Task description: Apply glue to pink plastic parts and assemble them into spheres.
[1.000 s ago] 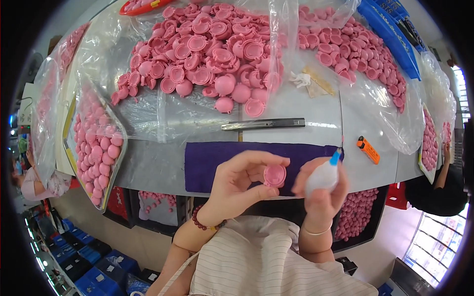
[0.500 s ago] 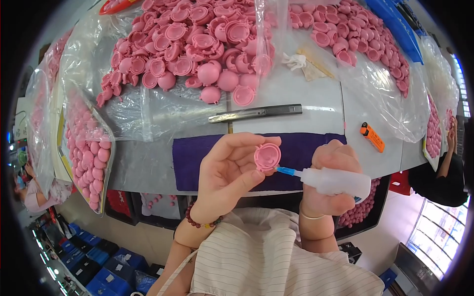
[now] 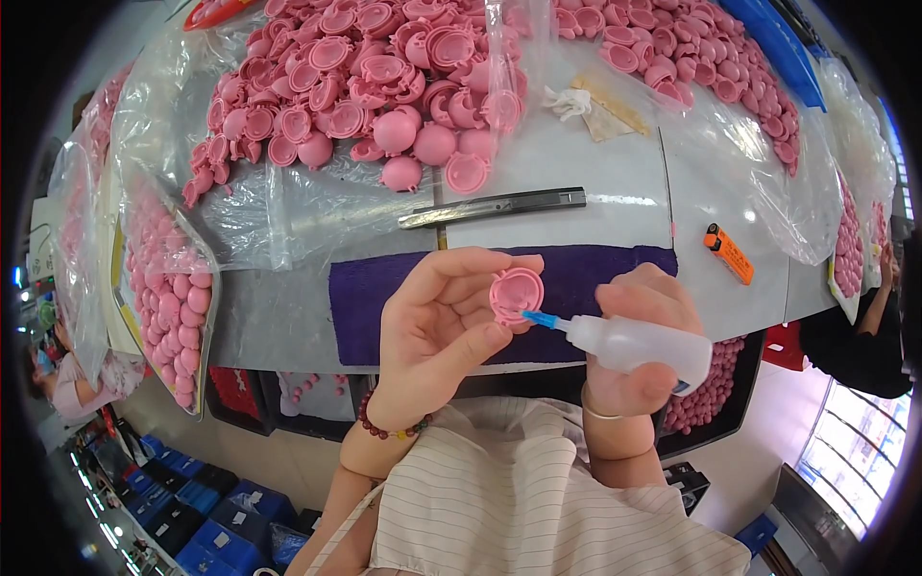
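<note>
Between the fingers and thumb of my left hand is a small round pink plastic shell, its hollow side facing up. My right hand grips a translucent white squeeze bottle, tilted so that its blue nozzle points left. The nozzle's tip reaches over the lower rim of the shell into its hollow; whether it touches the inside I cannot tell. Both hands are above a dark purple cloth at the table's near edge.
Beyond the cloth lies a black-and-silver strip-shaped tool. An orange utility knife rests at the right. Heaps of pink shells on plastic sheeting fill the far side. A tray of pink balls stands left; a dark bin sits below the table.
The bottle has moved left, bringing its blue nozzle from the shell's edge to over its hollow. My left hand still holds the shell. The whole view has shifted slightly.
</note>
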{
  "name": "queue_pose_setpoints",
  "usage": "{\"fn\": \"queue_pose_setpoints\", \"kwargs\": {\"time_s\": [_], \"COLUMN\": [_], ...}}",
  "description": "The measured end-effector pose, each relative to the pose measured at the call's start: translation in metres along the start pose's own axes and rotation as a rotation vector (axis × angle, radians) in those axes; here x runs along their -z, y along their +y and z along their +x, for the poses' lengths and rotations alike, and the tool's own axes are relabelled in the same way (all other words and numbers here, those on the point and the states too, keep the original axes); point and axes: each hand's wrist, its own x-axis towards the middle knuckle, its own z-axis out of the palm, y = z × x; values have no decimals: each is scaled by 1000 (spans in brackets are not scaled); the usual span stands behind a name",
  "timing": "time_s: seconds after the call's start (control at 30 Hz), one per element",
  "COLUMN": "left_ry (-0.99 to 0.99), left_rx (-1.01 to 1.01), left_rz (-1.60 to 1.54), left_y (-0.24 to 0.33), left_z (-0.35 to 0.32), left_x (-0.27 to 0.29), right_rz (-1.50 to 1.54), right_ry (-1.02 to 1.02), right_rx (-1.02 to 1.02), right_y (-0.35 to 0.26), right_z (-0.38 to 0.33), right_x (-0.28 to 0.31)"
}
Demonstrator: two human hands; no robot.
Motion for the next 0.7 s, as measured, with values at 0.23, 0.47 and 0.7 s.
{"fn": "queue_pose_setpoints", "kwargs": {"time_s": [0.23, 0.47, 0.7], "left_ry": [-144, -125, -86], "left_rx": [-42, -45, -110], "left_rz": [-42, -35, 47], "left_y": [-3, -4, -6], "left_z": [0, -1, -2], "left_x": [9, 9, 8], "right_rz": [-50, -9, -57], "right_ry": [-1, 46, 21], "right_rx": [-23, 10, -5], "right_y": [-3, 0, -1], "right_z": [2, 0, 0], "right_x": [-2, -2, -1]}}
